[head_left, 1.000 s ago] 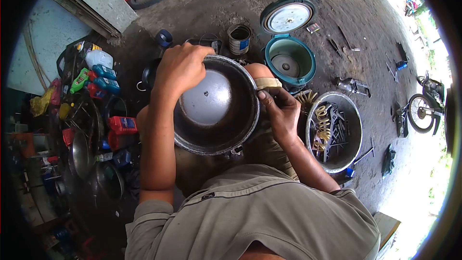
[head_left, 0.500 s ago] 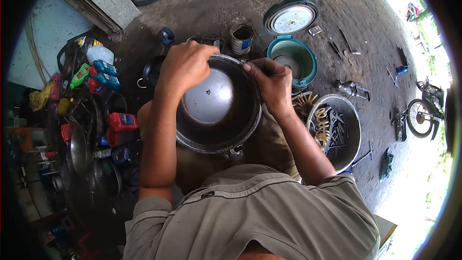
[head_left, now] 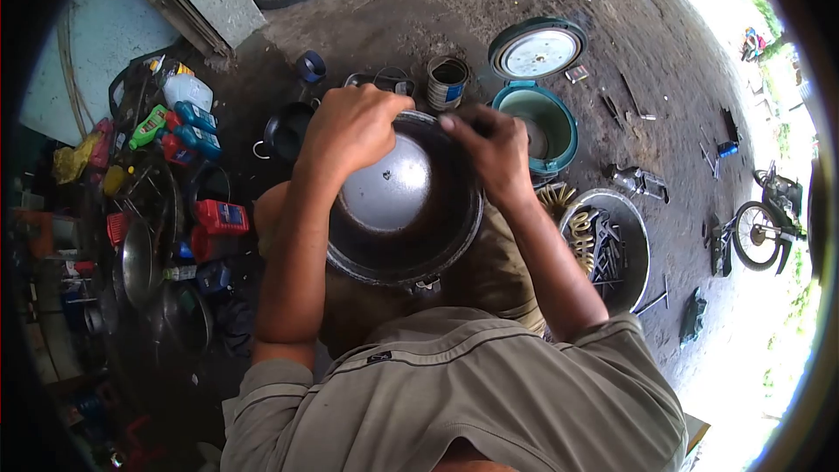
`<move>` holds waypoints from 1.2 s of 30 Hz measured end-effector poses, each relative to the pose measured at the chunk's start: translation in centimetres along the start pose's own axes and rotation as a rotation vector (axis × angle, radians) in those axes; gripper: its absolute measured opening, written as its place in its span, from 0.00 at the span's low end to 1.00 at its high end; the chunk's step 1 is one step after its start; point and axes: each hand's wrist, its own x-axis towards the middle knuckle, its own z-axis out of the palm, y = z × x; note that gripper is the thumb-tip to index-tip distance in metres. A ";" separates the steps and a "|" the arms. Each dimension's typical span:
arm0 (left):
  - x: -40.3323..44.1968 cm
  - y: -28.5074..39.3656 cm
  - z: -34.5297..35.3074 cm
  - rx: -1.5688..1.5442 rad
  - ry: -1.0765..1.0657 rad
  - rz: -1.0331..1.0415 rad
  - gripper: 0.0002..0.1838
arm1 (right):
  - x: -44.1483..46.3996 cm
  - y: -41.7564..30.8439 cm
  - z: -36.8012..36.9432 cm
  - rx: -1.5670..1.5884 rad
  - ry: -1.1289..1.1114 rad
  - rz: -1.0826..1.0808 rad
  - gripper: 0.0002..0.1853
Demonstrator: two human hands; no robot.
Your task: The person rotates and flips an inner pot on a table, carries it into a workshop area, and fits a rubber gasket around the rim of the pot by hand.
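Note:
A dark, round metal pot (head_left: pixel 384 188) rests across my thighs, its pale worn bottom facing up at me. My left hand (head_left: pixel 357 129) is closed at the far left of its rim, index finger reaching along the edge and the other fingertips hidden. Just off the far right rim is my right hand (head_left: pixel 496 147), thumb and fingers bent together; whatever lies between them is too small and blurred to name. A metal fitting (head_left: pixel 428 284) sticks out from the pot's near rim.
To the right stand an open green cooler (head_left: pixel 559 162) and a metal basin (head_left: pixel 645 258) with tools and a coiled yellow hose (head_left: pixel 580 240). A tin can (head_left: pixel 447 87) stands beyond the pot. Bottles (head_left: pixel 194 118) and pans (head_left: pixel 140 262) crowd the left. A motorcycle (head_left: pixel 760 236) is far right.
My right hand's thumb and fingers have drawn slightly away from the pot's rim. My left hand keeps its place on the rim. The whole view has shifted a little.

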 end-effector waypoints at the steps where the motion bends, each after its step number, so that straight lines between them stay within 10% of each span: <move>1: 0.1 -0.2 0.0 -0.012 -0.021 0.005 0.14 | -1.3 0.5 -0.3 -0.050 0.052 -0.013 0.16; 4: 0.0 -0.2 0.5 -0.011 -0.061 0.014 0.16 | -6.3 3.9 -3.0 -0.040 0.060 0.250 0.18; 15: 0.0 -0.2 0.3 -0.008 0.001 0.036 0.15 | 1.1 -0.2 0.2 -0.101 -0.047 -0.037 0.16; 36: 0.1 1.0 -0.4 0.112 -0.094 -0.014 0.09 | -0.3 0.7 -2.6 0.087 -0.161 0.126 0.18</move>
